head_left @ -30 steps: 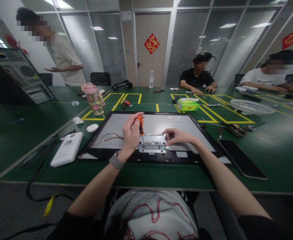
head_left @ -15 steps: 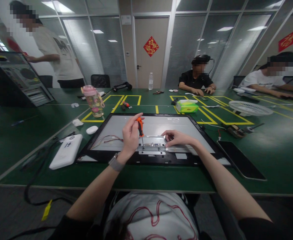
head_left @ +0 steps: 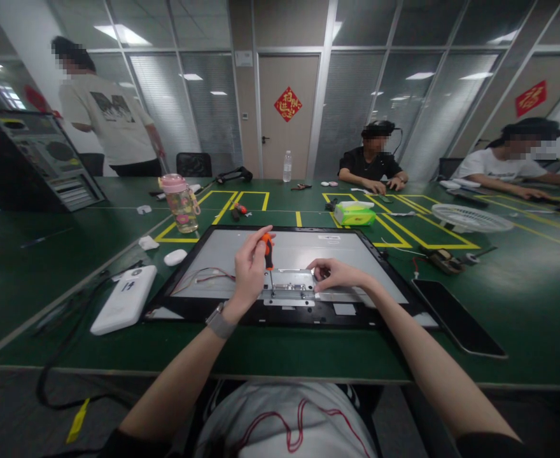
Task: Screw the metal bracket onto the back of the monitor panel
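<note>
Person (head_left: 111,124) now turned away, orange-black screwdriver (head_left: 268,256) pinched in left grip (head_left: 250,264), right grip (head_left: 340,275) hard to tell

office workroom; glass partitions (head_left: 208,108), tape-marked green table (head_left: 308,353)

The bracket (head_left: 295,280) looks shiny metal, the screwdriver handle (head_left: 269,256) plastic, the tabletop (head_left: 337,356) glossy.

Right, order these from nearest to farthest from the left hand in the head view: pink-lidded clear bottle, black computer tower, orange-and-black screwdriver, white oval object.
1. Screwdriver, in the left hand
2. Oval object, to its left
3. Bottle, left, farther back
4. Computer tower, far left
</note>
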`<state>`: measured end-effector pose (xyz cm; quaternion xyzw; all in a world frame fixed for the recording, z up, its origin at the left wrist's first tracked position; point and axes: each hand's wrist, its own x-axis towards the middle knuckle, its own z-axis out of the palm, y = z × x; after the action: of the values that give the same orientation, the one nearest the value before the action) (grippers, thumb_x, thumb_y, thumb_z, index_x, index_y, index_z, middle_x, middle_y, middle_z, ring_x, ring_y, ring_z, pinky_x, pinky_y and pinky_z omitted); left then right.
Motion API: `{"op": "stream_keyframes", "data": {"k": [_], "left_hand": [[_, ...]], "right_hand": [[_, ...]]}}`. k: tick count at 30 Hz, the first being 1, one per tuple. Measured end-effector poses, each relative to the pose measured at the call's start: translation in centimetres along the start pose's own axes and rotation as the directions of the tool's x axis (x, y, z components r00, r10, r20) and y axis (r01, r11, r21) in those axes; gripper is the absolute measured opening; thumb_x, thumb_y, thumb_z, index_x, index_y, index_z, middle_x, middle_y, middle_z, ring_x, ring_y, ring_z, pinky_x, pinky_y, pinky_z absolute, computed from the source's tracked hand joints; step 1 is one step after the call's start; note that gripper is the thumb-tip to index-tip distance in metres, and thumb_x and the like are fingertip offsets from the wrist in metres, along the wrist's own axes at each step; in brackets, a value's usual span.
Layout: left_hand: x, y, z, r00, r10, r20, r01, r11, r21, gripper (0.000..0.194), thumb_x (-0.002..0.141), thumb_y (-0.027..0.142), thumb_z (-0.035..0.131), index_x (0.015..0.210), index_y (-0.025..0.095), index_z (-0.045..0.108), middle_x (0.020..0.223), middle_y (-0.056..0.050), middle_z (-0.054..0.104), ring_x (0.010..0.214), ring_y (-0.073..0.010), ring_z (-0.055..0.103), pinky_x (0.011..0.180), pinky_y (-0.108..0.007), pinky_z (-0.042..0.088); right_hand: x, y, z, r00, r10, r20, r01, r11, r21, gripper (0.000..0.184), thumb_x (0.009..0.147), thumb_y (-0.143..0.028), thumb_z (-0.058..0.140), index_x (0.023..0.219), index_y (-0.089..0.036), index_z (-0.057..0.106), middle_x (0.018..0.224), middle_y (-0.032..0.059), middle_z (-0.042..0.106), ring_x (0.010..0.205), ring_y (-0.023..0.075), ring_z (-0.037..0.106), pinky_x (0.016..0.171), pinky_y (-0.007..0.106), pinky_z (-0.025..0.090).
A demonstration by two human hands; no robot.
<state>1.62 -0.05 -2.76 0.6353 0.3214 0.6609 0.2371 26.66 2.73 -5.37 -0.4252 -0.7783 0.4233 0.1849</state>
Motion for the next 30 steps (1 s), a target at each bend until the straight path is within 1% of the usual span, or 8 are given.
{"op": "stream_keyframes", "data": {"k": [7, 11, 16, 18, 20, 22, 27, 30], "left_hand": [[0.01, 0.35, -0.05, 0.999, 0.048, 0.009, -0.048, 0.997, 0.054, 0.027, 0.091, 0.03, 0.05, 0.112, 0.02, 0.065, 0.1, -0.006, 0.065, 0.087, -0.0149, 0.06, 0.08, -0.027, 0.048], [-0.07, 0.22, -0.09, 0.999, -0.012, 0.029, 0.012, 1.0, -0.002, 0.032, 0.094, 0.03, 0.044, 0.119, 0.019, 0.061, 0.102, -0.007, 0.066, 0.085, -0.0148, 0.061, 0.08, -0.028, 0.048], [0.02, 0.08, -0.2, 0.999, 0.033, 0.005, -0.033, 0.997, 0.069, 0.026, 0.089, 0.029, 0.053, 0.111, 0.02, 0.065, 0.101, -0.006, 0.063, 0.091, -0.0156, 0.059, 0.08, -0.026, 0.047], [0.04, 0.15, -0.23, 0.999, 0.043, 0.008, -0.043, 0.997, 0.068, 0.027, 0.091, 0.028, 0.05, 0.111, 0.02, 0.066, 0.103, -0.006, 0.064, 0.095, -0.0165, 0.059, 0.084, -0.028, 0.047], [0.03, 0.28, -0.25, 1.0, 0.02, 0.014, -0.021, 0.999, 0.042, 0.03, 0.094, 0.028, 0.044, 0.115, 0.021, 0.064, 0.103, -0.006, 0.066, 0.097, -0.017, 0.06, 0.087, -0.029, 0.046], [0.03, 0.41, -0.24, 1.0, -0.011, 0.014, 0.01, 1.0, 0.02, 0.031, 0.093, 0.028, 0.044, 0.118, 0.021, 0.062, 0.101, -0.006, 0.066, 0.095, -0.0168, 0.061, 0.085, -0.029, 0.048], [0.11, 0.51, -0.21, 0.999, 0.05, -0.012, -0.049, 0.996, 0.08, 0.022, 0.087, 0.029, 0.057, 0.105, 0.02, 0.066, 0.096, -0.005, 0.06, 0.089, -0.0154, 0.058, 0.081, -0.026, 0.048], [0.11, 0.5, -0.24, 1.0, 0.019, 0.012, -0.019, 0.999, 0.026, 0.023, 0.091, 0.03, 0.05, 0.104, 0.02, 0.066, 0.099, -0.006, 0.062, 0.091, -0.0161, 0.06, 0.083, -0.027, 0.048]], "right_hand": [[0.11, 0.21, 0.08, 1.0, 0.006, 0.001, -0.006, 1.0, 0.001, 0.062, 0.058, -0.048, 0.081, 0.106, -0.015, 0.06, 0.071, -0.0039, 0.051, 0.065, 0.0123, 0.047, 0.062, 0.027, 0.037], [0.12, 0.15, 0.2, 1.0, 0.01, -0.01, -0.01, 1.0, 0.029, 0.064, 0.056, -0.05, 0.082, 0.105, -0.015, 0.06, 0.07, -0.0046, 0.051, 0.064, 0.012, 0.048, 0.062, 0.027, 0.037], [0.09, -0.12, 0.21, 1.0, -0.001, -0.018, 0.001, 1.0, 0.006, 0.066, 0.055, -0.051, 0.082, 0.106, -0.015, 0.062, 0.072, -0.0036, 0.053, 0.068, 0.0138, 0.051, 0.066, 0.028, 0.039], [0.13, -0.07, 0.2, 1.0, -0.002, -0.019, 0.002, 1.0, 0.001, 0.066, 0.055, -0.051, 0.082, 0.107, -0.015, 0.062, 0.072, -0.0031, 0.054, 0.068, 0.0141, 0.051, 0.066, 0.028, 0.039], [0.21, 0.11, 0.2, 1.0, -0.005, -0.02, 0.005, 1.0, -0.002, 0.066, 0.056, -0.05, 0.082, 0.107, -0.015, 0.062, 0.073, -0.0025, 0.054, 0.07, 0.0147, 0.051, 0.066, 0.028, 0.039], [0.32, 0.35, 0.21, 1.0, -0.01, -0.019, 0.01, 1.0, 0.002, 0.066, 0.056, -0.049, 0.082, 0.108, -0.015, 0.061, 0.073, -0.0023, 0.054, 0.07, 0.015, 0.051, 0.067, 0.029, 0.04], [0.4, 0.56, 0.25, 1.0, -0.009, -0.016, 0.009, 1.0, 0.005, 0.067, 0.055, -0.048, 0.083, 0.108, -0.015, 0.061, 0.072, -0.0029, 0.054, 0.069, 0.0149, 0.051, 0.068, 0.029, 0.04], [0.31, 0.39, 0.25, 1.0, -0.003, -0.019, 0.003, 1.0, 0.008, 0.067, 0.055, -0.05, 0.083, 0.108, -0.015, 0.061, 0.072, -0.0029, 0.055, 0.07, 0.0152, 0.052, 0.068, 0.029, 0.04]]}}
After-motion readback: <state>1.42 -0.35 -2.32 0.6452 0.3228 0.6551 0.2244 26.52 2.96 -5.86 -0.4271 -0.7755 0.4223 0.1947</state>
